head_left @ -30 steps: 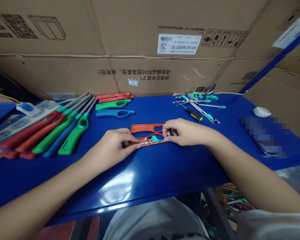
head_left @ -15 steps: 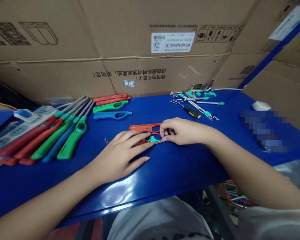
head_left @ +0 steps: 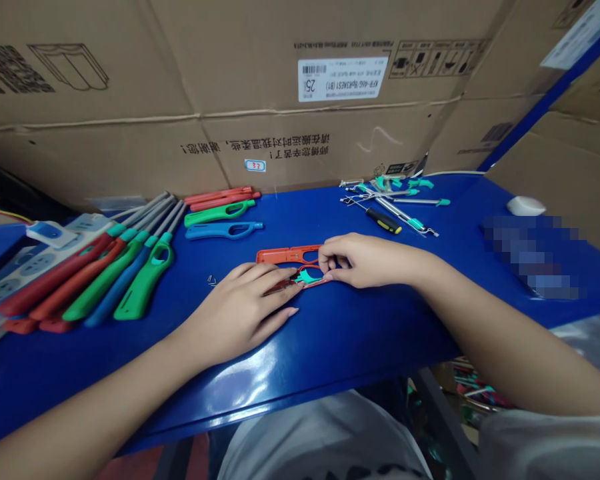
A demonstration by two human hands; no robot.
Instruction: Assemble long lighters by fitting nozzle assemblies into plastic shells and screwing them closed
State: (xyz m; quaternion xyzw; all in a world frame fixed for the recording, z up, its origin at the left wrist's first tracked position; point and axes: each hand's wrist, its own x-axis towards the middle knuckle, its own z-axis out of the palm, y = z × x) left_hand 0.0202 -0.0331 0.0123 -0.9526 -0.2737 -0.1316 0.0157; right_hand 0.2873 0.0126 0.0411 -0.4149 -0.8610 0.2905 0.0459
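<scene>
Two orange lighter shell halves lie in the middle of the blue table [head_left: 330, 333]. The far half [head_left: 285, 255] is bare. The near half [head_left: 300, 280] carries a teal trigger piece [head_left: 307, 275]. My left hand [head_left: 240, 307] lies flat with fingers stretched out, pressing the near half's left end. My right hand [head_left: 365, 260] is curled, its fingertips pinched at the right end of the near half by the teal piece.
Several finished long lighters [head_left: 105, 273] lie at the left by a power strip [head_left: 25, 257]. Loose handle shells [head_left: 225, 220] lie farther back. A screwdriver [head_left: 384, 221] and metal tubes [head_left: 400, 200] lie at the back right. Cardboard boxes [head_left: 280, 100] wall the rear.
My left hand went from a pinch on the shell to lying flat with fingers spread over it. Two tiny screws show at its left. My right hand hardly moved.
</scene>
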